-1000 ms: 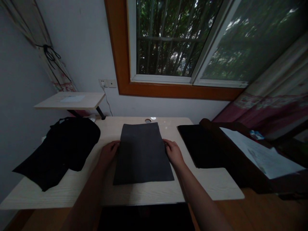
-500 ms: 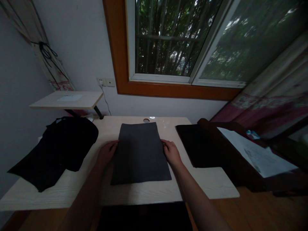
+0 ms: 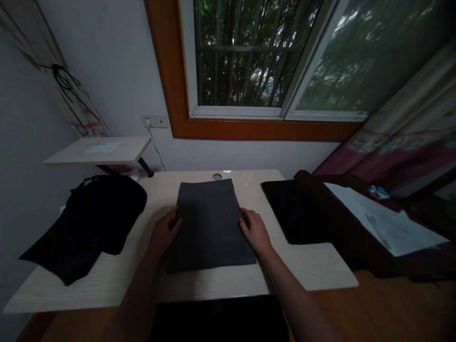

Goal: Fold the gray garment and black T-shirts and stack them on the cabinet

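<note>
A dark grey flat rectangular sheet (image 3: pixel 213 225) lies in front of me on the pale wooden desk; I cannot tell whether it is folded cloth or a board. My left hand (image 3: pixel 164 232) grips its left edge, the thumb on top and the other fingertips at the border. At the right edge, my right hand (image 3: pixel 255 230) has a matching grip with bent fingers, some of them hidden. Left of my arms is a crumpled black garment (image 3: pixel 96 223), apart from both hands. A flat black rectangular item (image 3: pixel 295 213) rests to the right of my right hand.
The desk (image 3: pixel 320 268) stands beneath a window with an orange-brown frame (image 3: pixel 249 129). A small raised shelf (image 3: pixel 124 151) sits at its back left, near a wall socket with a cable (image 3: pixel 155 121). White papers (image 3: pixel 384 218) lie on dark furniture at the right.
Both thumbs have moved inward onto the grey sheet's edges. The sheet appears almost unmoved; the camera view has shifted slightly.
</note>
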A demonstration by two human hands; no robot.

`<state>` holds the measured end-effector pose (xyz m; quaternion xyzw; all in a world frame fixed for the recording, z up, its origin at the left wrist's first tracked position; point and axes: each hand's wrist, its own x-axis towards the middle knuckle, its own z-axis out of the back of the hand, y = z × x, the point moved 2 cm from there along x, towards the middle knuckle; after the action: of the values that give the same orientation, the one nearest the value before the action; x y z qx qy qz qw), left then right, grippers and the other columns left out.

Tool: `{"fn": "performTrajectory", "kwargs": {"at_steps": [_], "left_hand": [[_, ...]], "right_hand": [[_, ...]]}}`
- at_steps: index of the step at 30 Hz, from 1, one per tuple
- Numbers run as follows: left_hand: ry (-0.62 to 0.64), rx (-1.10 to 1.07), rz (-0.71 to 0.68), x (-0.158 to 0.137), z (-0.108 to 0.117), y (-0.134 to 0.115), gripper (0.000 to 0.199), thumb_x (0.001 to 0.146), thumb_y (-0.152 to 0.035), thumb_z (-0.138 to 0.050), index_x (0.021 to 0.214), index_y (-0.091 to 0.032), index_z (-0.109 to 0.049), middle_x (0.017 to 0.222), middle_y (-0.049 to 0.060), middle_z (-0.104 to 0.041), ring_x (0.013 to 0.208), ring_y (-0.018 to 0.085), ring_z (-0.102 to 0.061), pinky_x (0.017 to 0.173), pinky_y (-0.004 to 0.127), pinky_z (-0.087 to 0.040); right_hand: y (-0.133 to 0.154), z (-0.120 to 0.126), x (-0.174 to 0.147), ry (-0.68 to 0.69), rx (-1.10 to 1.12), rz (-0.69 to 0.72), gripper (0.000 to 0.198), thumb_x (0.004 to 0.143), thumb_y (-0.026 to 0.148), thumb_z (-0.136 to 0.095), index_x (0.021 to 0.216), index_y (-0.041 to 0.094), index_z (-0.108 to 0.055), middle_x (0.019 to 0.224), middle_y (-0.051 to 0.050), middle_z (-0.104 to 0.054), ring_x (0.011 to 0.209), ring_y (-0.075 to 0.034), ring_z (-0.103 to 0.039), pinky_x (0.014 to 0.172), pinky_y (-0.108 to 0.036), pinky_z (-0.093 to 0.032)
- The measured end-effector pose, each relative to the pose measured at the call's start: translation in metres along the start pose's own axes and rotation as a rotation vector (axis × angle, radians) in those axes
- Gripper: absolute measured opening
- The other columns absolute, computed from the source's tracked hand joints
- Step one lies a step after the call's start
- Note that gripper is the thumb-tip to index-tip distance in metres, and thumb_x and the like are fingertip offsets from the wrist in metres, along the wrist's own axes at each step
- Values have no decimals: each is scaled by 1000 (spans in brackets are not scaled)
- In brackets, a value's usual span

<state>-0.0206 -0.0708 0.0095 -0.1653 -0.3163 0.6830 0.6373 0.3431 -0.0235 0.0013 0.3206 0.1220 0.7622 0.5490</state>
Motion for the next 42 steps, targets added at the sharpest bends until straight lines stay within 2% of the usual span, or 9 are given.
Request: {"fn": "performTrajectory", "kwargs": {"at_steps": [8, 13, 19, 28, 32, 35, 37, 40, 42], "left_hand": [[40, -20, -2, -4, -4, 4, 70, 91, -45, -59, 154, -23, -39, 94, 5, -70, 82, 21, -66, 81, 37, -53], [25, -39, -21, -4, -5, 6, 69, 89, -42, -61, 152, -22, -42, 101, 8, -71, 88, 23, -67, 85, 40, -53], [46, -188, 15, -5, -5, 6, 67, 88, -39, -62, 150, -21, -43, 115, 11, -71, 97, 25, -70, 91, 44, -55], [114, -305, 29, -12, -1, 1, 65, 87, -41, -62, 145, -20, -44, 125, 11, -68, 111, 27, -68, 97, 45, -54], [70, -117, -4, -12, 1, 3, 62, 87, -37, -61, 145, -22, -47, 122, 11, -65, 113, 29, -64, 100, 49, -52], [-58, 138, -90, -4, 7, -6, 55, 88, -32, -60, 142, -23, -53, 128, 13, -60, 122, 31, -55, 108, 55, -44], [-86, 255, -205, 5, 8, -21, 49, 90, -28, -56, 139, -24, -56, 139, 13, -55, 132, 32, -47, 114, 56, -38], [15, 358, -428, 24, -1, -49, 47, 95, -25, -49, 141, -23, -56, 151, 11, -49, 145, 31, -37, 122, 53, -29], [76, 421, -500, 39, -14, -62, 49, 97, -26, -45, 145, -22, -52, 157, 9, -44, 150, 30, -29, 124, 54, -23]], "right_hand": [[-1, -3, -1, 24, -112, 1, 39, 97, 31, -47, 133, 20, -57, 114, -12, -65, 107, -28, -59, 98, -43, -48], [0, -3, -2, 46, -103, -10, 40, 96, 30, -48, 135, 20, -54, 113, -11, -66, 108, -28, -59, 96, -43, -48], [-3, -3, -2, 39, -40, -12, 43, 95, 30, -50, 136, 20, -52, 117, -11, -67, 105, -28, -61, 92, -43, -49], [-2, 0, -3, 88, 14, -38, 45, 88, 26, -54, 132, 20, -55, 98, -6, -68, 96, -25, -61, 88, -40, -49], [6, 6, 1, 45, 13, -32, 46, 87, 25, -55, 132, 19, -55, 104, -8, -65, 101, -26, -60, 94, -42, -50], [16, 10, 8, -27, -18, 12, 42, 92, 25, -51, 133, 21, -58, 118, -12, -62, 114, -28, -57, 103, -46, -48], [28, 8, 17, -18, -45, 72, 42, 96, 25, -46, 136, 22, -57, 129, -13, -60, 122, -29, -55, 109, -48, -45], [47, -7, 37, 74, -87, 191, 47, 100, 26, -40, 144, 21, -53, 145, -11, -54, 135, -27, -48, 117, -48, -38], [59, -23, 53, 148, -131, 251, 49, 101, 28, -40, 147, 19, -50, 153, -11, -48, 143, -27, -40, 121, -48, -32]]}}
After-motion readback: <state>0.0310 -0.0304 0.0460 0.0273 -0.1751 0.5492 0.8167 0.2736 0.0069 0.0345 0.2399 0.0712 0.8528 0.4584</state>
